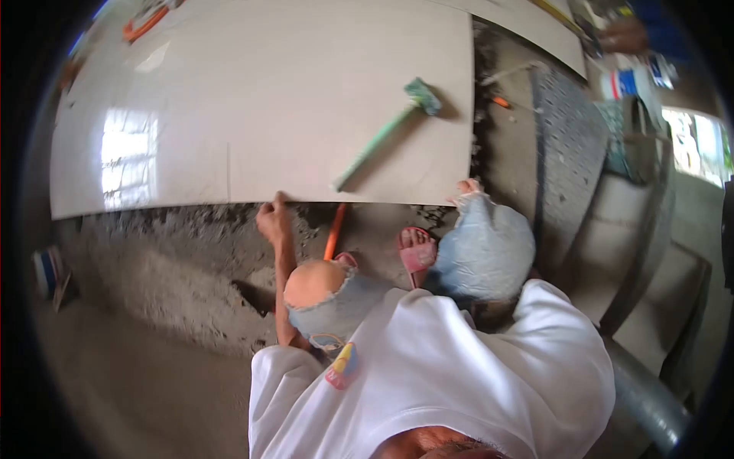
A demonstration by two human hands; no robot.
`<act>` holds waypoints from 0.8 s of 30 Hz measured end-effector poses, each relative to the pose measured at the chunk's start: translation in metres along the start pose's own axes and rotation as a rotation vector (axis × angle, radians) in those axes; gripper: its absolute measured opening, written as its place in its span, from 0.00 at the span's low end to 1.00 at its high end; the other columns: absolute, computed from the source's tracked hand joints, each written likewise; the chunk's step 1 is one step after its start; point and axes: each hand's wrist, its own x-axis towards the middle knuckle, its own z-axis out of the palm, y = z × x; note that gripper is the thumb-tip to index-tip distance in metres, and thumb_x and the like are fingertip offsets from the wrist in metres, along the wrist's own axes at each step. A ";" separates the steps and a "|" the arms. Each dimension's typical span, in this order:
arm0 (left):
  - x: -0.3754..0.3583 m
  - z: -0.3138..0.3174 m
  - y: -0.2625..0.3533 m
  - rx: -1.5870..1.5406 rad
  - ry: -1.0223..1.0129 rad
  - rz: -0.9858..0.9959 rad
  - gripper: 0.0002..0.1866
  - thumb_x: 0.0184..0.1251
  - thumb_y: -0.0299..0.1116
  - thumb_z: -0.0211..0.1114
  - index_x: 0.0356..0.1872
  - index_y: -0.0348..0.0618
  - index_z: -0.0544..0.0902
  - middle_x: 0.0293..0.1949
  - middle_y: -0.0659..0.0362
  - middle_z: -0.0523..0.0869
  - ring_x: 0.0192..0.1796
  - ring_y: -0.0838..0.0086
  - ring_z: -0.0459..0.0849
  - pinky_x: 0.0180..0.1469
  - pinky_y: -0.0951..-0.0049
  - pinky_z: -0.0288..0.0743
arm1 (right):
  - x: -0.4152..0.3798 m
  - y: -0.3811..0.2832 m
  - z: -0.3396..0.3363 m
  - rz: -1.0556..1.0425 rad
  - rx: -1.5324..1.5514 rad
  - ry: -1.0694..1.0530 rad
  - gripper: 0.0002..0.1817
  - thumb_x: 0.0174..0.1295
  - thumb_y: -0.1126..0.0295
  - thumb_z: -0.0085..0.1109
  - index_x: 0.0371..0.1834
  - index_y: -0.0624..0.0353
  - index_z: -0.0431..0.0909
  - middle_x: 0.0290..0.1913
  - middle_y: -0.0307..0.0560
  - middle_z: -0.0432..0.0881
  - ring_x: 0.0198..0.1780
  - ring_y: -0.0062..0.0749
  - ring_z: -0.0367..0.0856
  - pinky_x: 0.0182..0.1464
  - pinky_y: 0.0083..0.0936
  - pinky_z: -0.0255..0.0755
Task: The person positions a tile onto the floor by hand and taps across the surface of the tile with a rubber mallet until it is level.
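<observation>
A large glossy off-white tile [306, 99] spreads before me, its near edge facing my knees. My left hand [275, 219] is closed on that edge, thumb on top and the other fingers curled beneath. At the near right corner, my right hand [469, 187] pinches the tile; my raised knee in torn jeans hides most of it. On the tile lies a mallet [388, 131] with a pale green handle and a green-stained head, touched by neither hand. An orange bar-like handle [334, 232] sticks out from below the near edge, between my hands.
Rough mortar [191, 268] runs along the near edge. At right stand a speckled grey slab [569, 145] and a grey pipe [646, 402]. A co-worker's hand [623, 36] is at top right. An orange-handled tool [145, 24] lies top left; a container [48, 271] sits far left.
</observation>
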 end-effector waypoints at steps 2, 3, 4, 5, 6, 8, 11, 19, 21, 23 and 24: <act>-0.007 0.000 0.004 -0.055 0.018 0.009 0.25 0.61 0.49 0.67 0.25 0.30 0.82 0.20 0.54 0.80 0.25 0.71 0.73 0.32 0.62 0.70 | -0.001 0.002 0.013 0.072 -0.008 -0.087 0.19 0.53 0.65 0.73 0.44 0.64 0.80 0.44 0.53 0.81 0.46 0.47 0.79 0.47 0.38 0.75; -0.005 -0.001 -0.004 0.018 -0.004 0.051 0.24 0.62 0.47 0.68 0.25 0.30 0.82 0.20 0.54 0.80 0.24 0.71 0.71 0.31 0.63 0.69 | -0.004 0.001 0.017 0.096 -0.001 -0.123 0.19 0.53 0.65 0.73 0.43 0.64 0.80 0.44 0.53 0.81 0.46 0.47 0.79 0.47 0.38 0.75; 0.006 0.001 -0.010 0.079 -0.006 0.102 0.23 0.62 0.46 0.68 0.25 0.29 0.82 0.20 0.55 0.80 0.24 0.72 0.70 0.29 0.63 0.68 | -0.004 0.004 0.022 0.118 -0.004 -0.163 0.19 0.53 0.65 0.73 0.43 0.64 0.80 0.44 0.53 0.81 0.45 0.46 0.79 0.46 0.37 0.75; 0.009 0.003 -0.012 0.022 -0.006 0.067 0.24 0.63 0.47 0.68 0.25 0.29 0.80 0.20 0.55 0.78 0.24 0.71 0.68 0.30 0.62 0.67 | -0.004 0.006 0.027 0.139 -0.003 -0.196 0.19 0.53 0.65 0.73 0.43 0.64 0.80 0.44 0.53 0.81 0.45 0.46 0.79 0.46 0.37 0.75; 0.006 0.005 -0.012 -0.030 -0.018 0.031 0.25 0.63 0.47 0.67 0.24 0.30 0.78 0.19 0.56 0.76 0.25 0.71 0.67 0.30 0.61 0.67 | -0.005 0.008 0.029 0.163 0.002 -0.229 0.19 0.53 0.64 0.73 0.43 0.64 0.80 0.43 0.53 0.81 0.44 0.45 0.80 0.46 0.37 0.75; -0.003 0.002 -0.001 -0.100 -0.027 -0.017 0.25 0.63 0.47 0.68 0.20 0.33 0.74 0.18 0.59 0.72 0.24 0.73 0.64 0.28 0.62 0.64 | -0.010 0.011 0.036 0.210 0.013 -0.310 0.19 0.53 0.64 0.73 0.42 0.64 0.80 0.43 0.53 0.82 0.43 0.45 0.80 0.45 0.36 0.75; 0.004 0.007 -0.011 -0.155 -0.026 -0.031 0.26 0.63 0.46 0.69 0.18 0.37 0.70 0.17 0.62 0.69 0.23 0.75 0.62 0.25 0.64 0.61 | -0.008 0.011 0.044 0.246 0.032 -0.393 0.18 0.53 0.64 0.73 0.42 0.64 0.80 0.42 0.52 0.82 0.42 0.43 0.80 0.44 0.36 0.75; 0.001 0.007 -0.007 -0.267 -0.060 -0.071 0.23 0.63 0.42 0.71 0.19 0.37 0.72 0.17 0.62 0.72 0.21 0.78 0.65 0.24 0.68 0.61 | -0.001 0.022 0.056 0.307 0.077 -0.481 0.18 0.53 0.64 0.74 0.40 0.64 0.80 0.40 0.51 0.82 0.38 0.40 0.82 0.41 0.34 0.76; 0.002 0.006 -0.005 -0.214 -0.054 -0.054 0.22 0.63 0.42 0.71 0.19 0.36 0.72 0.17 0.62 0.72 0.22 0.77 0.65 0.24 0.68 0.61 | 0.001 0.021 0.057 0.318 0.091 -0.489 0.18 0.53 0.64 0.74 0.40 0.64 0.80 0.39 0.51 0.82 0.37 0.39 0.82 0.40 0.33 0.76; 0.008 0.007 -0.007 -0.167 -0.054 -0.057 0.22 0.63 0.41 0.70 0.19 0.36 0.72 0.18 0.63 0.71 0.22 0.76 0.63 0.25 0.67 0.62 | 0.004 0.024 0.058 0.319 0.105 -0.488 0.18 0.53 0.63 0.74 0.39 0.64 0.80 0.38 0.51 0.83 0.36 0.38 0.82 0.39 0.33 0.76; 0.009 0.008 -0.004 -0.163 -0.059 -0.052 0.22 0.62 0.41 0.70 0.20 0.35 0.73 0.17 0.61 0.72 0.22 0.75 0.65 0.25 0.66 0.63 | 0.005 0.023 0.054 0.318 0.115 -0.483 0.18 0.53 0.63 0.74 0.39 0.64 0.80 0.38 0.50 0.83 0.36 0.38 0.82 0.39 0.33 0.76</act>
